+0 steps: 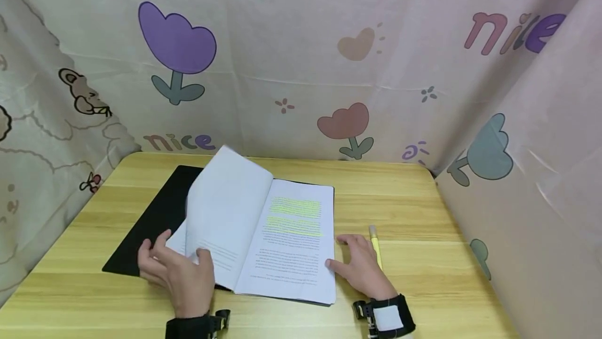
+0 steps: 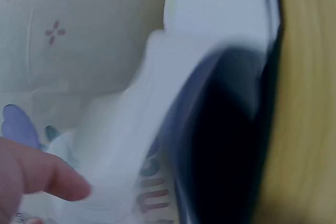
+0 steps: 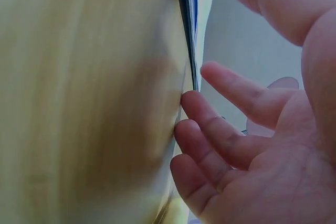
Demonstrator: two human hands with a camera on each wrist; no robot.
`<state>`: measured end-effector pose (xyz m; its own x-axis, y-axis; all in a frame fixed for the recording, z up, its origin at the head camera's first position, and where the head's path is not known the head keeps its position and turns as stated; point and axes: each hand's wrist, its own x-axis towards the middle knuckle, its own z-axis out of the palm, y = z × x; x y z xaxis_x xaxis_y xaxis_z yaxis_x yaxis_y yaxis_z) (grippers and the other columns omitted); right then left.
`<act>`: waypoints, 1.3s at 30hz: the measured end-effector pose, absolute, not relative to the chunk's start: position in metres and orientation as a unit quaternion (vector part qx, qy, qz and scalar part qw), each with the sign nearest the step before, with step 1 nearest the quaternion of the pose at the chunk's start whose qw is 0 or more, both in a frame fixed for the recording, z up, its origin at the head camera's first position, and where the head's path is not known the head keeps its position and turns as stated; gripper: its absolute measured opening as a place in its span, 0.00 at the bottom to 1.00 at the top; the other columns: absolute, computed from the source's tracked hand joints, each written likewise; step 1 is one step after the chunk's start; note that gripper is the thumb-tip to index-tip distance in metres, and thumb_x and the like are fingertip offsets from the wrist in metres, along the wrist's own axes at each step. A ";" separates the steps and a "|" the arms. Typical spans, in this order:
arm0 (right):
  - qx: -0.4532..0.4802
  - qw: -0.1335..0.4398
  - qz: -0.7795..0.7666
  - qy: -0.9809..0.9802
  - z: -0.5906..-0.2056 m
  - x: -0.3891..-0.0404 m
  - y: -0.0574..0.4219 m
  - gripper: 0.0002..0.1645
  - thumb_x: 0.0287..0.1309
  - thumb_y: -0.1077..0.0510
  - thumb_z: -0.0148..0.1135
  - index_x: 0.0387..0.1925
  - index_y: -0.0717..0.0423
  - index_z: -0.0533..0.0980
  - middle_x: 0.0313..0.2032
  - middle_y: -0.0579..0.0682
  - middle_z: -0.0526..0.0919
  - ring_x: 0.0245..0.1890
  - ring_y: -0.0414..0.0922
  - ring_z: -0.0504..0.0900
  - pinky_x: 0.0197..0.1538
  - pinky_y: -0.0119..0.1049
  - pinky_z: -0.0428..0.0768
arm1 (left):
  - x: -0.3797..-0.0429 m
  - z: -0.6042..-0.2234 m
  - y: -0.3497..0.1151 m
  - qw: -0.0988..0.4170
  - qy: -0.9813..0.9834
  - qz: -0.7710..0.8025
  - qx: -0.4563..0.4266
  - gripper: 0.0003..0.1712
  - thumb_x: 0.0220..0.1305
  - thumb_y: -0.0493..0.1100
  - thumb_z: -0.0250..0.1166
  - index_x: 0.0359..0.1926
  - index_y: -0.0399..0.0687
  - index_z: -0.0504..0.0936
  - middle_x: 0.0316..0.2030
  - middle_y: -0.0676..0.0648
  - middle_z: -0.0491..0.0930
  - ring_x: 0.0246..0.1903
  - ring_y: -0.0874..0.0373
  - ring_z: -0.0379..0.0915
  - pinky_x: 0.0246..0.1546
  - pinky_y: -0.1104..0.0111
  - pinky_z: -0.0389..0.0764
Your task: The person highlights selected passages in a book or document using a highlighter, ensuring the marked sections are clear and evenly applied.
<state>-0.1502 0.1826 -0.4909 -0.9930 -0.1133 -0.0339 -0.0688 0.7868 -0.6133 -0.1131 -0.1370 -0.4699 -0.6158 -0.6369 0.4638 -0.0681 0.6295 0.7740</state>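
Observation:
An open black-covered book (image 1: 141,245) lies on the table, its right page (image 1: 291,271) printed and marked with yellow highlighting. A raised white leaf (image 1: 230,198) stands curved over the left side; it looks blurred in the left wrist view. My left hand (image 1: 183,276) is at that leaf's lower left corner, fingers spread, thumb over its front and the other fingers beyond its left edge. At the book's right edge is my right hand (image 1: 362,268), thumb tip at the page edge and fingers loosely bent by the table. Beside it lies a yellow highlighter (image 1: 375,247), partly covered by the hand.
The wooden table (image 1: 447,287) extends around the book on all sides. A printed curtain (image 1: 282,41) hangs behind the table and along both its left and right sides. Each wrist wears a black strap (image 1: 190,327) with a small device.

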 end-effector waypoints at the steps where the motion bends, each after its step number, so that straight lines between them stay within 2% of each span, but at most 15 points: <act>1: -0.048 0.030 -0.324 0.944 -0.491 -0.150 0.183 0.39 0.47 0.42 0.71 0.59 0.55 0.71 0.58 0.53 0.71 0.60 0.53 0.64 0.59 0.53 0.65 | -0.113 -0.468 -0.136 0.401 -0.810 -0.369 0.216 0.41 0.44 0.30 0.65 0.62 0.42 0.61 0.66 0.35 0.48 0.64 0.39 0.42 0.62 0.48 0.46; 2: -0.047 0.025 -0.325 0.944 -0.491 -0.150 0.184 0.38 0.48 0.43 0.70 0.59 0.55 0.71 0.57 0.53 0.72 0.60 0.53 0.64 0.59 0.53 0.65 | -0.113 -0.466 -0.132 0.413 -0.808 -0.368 0.203 0.41 0.44 0.31 0.66 0.62 0.43 0.62 0.67 0.36 0.47 0.65 0.41 0.41 0.63 0.48 0.45; 4: -0.044 0.017 -0.331 0.943 -0.491 -0.150 0.186 0.36 0.49 0.44 0.70 0.58 0.55 0.72 0.56 0.52 0.73 0.60 0.53 0.65 0.60 0.53 0.64 | -0.113 -0.465 -0.116 0.422 -0.815 -0.367 0.150 0.38 0.41 0.33 0.70 0.58 0.42 0.67 0.65 0.36 0.55 0.64 0.41 0.47 0.61 0.48 0.49; 6: -0.040 0.009 -0.337 0.941 -0.491 -0.150 0.188 0.35 0.50 0.45 0.69 0.58 0.55 0.72 0.56 0.53 0.73 0.60 0.53 0.66 0.61 0.53 0.64 | -0.114 -0.467 -0.094 0.392 -0.842 -0.361 0.083 0.33 0.40 0.36 0.73 0.51 0.42 0.73 0.60 0.35 0.64 0.61 0.39 0.55 0.59 0.46 0.56; 7: -0.036 0.006 -0.340 0.940 -0.491 -0.150 0.189 0.35 0.50 0.45 0.69 0.58 0.55 0.72 0.57 0.53 0.73 0.60 0.53 0.65 0.61 0.53 0.63 | -0.114 -0.469 -0.083 0.355 -0.864 -0.354 0.052 0.31 0.40 0.39 0.75 0.49 0.41 0.75 0.58 0.34 0.67 0.59 0.38 0.58 0.57 0.46 0.58; 9: -0.029 0.000 -0.349 0.937 -0.490 -0.150 0.191 0.34 0.51 0.46 0.69 0.58 0.56 0.72 0.58 0.53 0.72 0.61 0.52 0.65 0.62 0.53 0.62 | -0.111 -0.475 -0.064 0.236 -0.907 -0.350 -0.003 0.34 0.41 0.46 0.77 0.50 0.40 0.76 0.58 0.33 0.68 0.60 0.35 0.58 0.58 0.44 0.58; 12: -0.017 -0.003 -0.360 0.933 -0.490 -0.150 0.195 0.33 0.52 0.46 0.68 0.58 0.55 0.72 0.59 0.53 0.72 0.62 0.52 0.63 0.63 0.54 0.62 | -0.103 -0.483 -0.043 0.056 -0.947 -0.313 -0.040 0.51 0.38 0.61 0.76 0.60 0.36 0.72 0.65 0.28 0.58 0.65 0.31 0.49 0.62 0.41 0.53; 13: -0.015 -0.004 -0.363 0.932 -0.490 -0.150 0.196 0.33 0.53 0.46 0.68 0.58 0.55 0.72 0.59 0.53 0.72 0.63 0.52 0.63 0.63 0.54 0.62 | -0.102 -0.485 -0.038 0.020 -0.954 -0.297 -0.048 0.57 0.36 0.65 0.76 0.62 0.35 0.69 0.67 0.26 0.55 0.67 0.30 0.46 0.63 0.41 0.52; 15: -0.014 -0.006 -0.367 0.930 -0.489 -0.151 0.197 0.32 0.54 0.46 0.67 0.57 0.55 0.72 0.59 0.52 0.72 0.62 0.52 0.63 0.63 0.54 0.62 | -0.100 -0.488 -0.032 -0.014 -0.958 -0.280 -0.057 0.62 0.34 0.68 0.75 0.65 0.34 0.67 0.68 0.23 0.50 0.68 0.28 0.43 0.63 0.40 0.50; 20: -0.022 -0.011 -0.371 0.928 -0.488 -0.152 0.198 0.30 0.55 0.45 0.66 0.56 0.55 0.73 0.57 0.51 0.73 0.63 0.51 0.63 0.63 0.53 0.63 | -0.101 -0.489 -0.031 -0.005 -0.959 -0.276 -0.065 0.58 0.37 0.64 0.76 0.64 0.34 0.68 0.67 0.23 0.53 0.67 0.28 0.46 0.62 0.40 0.52; 26: -0.028 -0.012 -0.371 0.928 -0.487 -0.154 0.198 0.29 0.55 0.46 0.66 0.55 0.55 0.74 0.55 0.50 0.74 0.60 0.50 0.65 0.61 0.51 0.65 | -0.105 -0.488 -0.038 0.037 -0.954 -0.292 -0.059 0.42 0.46 0.55 0.74 0.57 0.33 0.73 0.62 0.27 0.64 0.63 0.32 0.57 0.59 0.44 0.61; 30: -0.027 -0.011 -0.371 0.928 -0.487 -0.153 0.198 0.28 0.56 0.47 0.66 0.55 0.55 0.74 0.55 0.50 0.74 0.60 0.51 0.64 0.61 0.51 0.65 | -0.108 -0.484 -0.047 0.083 -0.943 -0.321 -0.031 0.31 0.53 0.47 0.71 0.53 0.35 0.73 0.49 0.37 0.74 0.52 0.41 0.69 0.49 0.51 0.72; 34: -0.026 -0.011 -0.373 0.928 -0.488 -0.154 0.199 0.28 0.56 0.46 0.65 0.55 0.55 0.74 0.56 0.50 0.74 0.61 0.51 0.65 0.62 0.52 0.65 | -0.111 -0.474 -0.069 0.099 -0.916 -0.386 0.053 0.22 0.60 0.46 0.64 0.53 0.42 0.73 0.41 0.45 0.76 0.44 0.48 0.73 0.40 0.54 0.74; 37: -0.023 -0.011 -0.375 0.927 -0.488 -0.154 0.200 0.27 0.56 0.46 0.65 0.54 0.54 0.74 0.56 0.50 0.74 0.61 0.51 0.65 0.62 0.52 0.65 | -0.111 -0.469 -0.094 0.120 -0.889 -0.421 0.132 0.25 0.63 0.46 0.60 0.58 0.40 0.69 0.46 0.40 0.75 0.46 0.44 0.72 0.42 0.50 0.73; 39: -0.024 -0.011 -0.375 0.926 -0.489 -0.155 0.201 0.27 0.56 0.46 0.65 0.54 0.54 0.74 0.56 0.50 0.74 0.62 0.52 0.64 0.63 0.52 0.64 | -0.111 -0.469 -0.111 0.152 -0.877 -0.421 0.178 0.34 0.62 0.43 0.60 0.66 0.37 0.60 0.52 0.33 0.71 0.50 0.38 0.68 0.46 0.46 0.69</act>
